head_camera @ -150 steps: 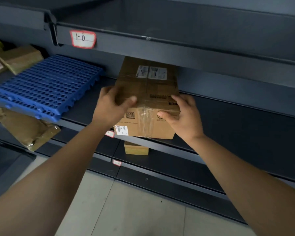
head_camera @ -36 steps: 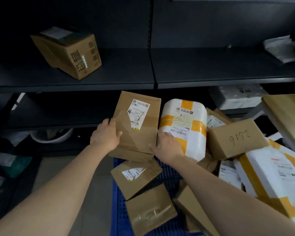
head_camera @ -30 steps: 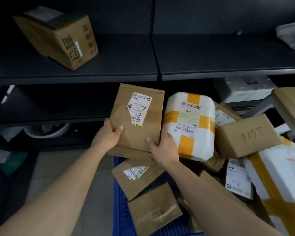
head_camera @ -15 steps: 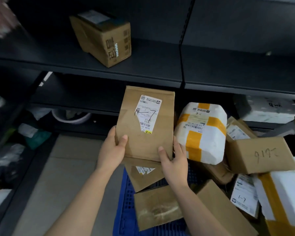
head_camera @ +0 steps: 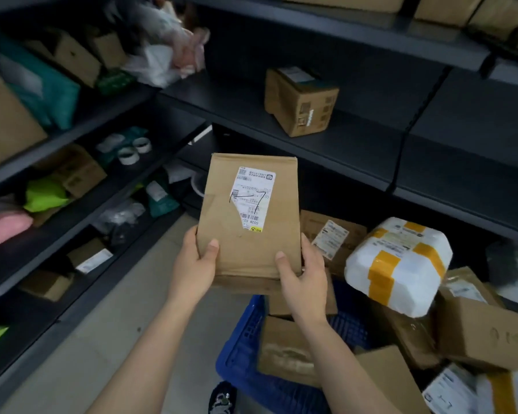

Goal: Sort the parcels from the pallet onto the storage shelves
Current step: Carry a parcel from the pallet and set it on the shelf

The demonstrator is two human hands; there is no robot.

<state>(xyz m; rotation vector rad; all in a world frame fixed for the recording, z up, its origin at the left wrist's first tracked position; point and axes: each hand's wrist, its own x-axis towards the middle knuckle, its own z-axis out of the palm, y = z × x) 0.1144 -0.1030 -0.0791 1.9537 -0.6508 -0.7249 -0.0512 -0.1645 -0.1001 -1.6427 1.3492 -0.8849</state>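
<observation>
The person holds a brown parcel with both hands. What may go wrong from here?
1. The left hand and right hand grip the brown parcel only near its bottom edge; its top might tip away.
2. The shoe stands close to the blue pallet corner; a step could catch it.
3. The white parcel lies tilted on the pile and may slide.

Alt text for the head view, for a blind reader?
The left hand and right hand hold a brown labelled parcel upright above a blue pallet heaped with parcels; a cardboard box sits on the dark shelf behind.
</observation>
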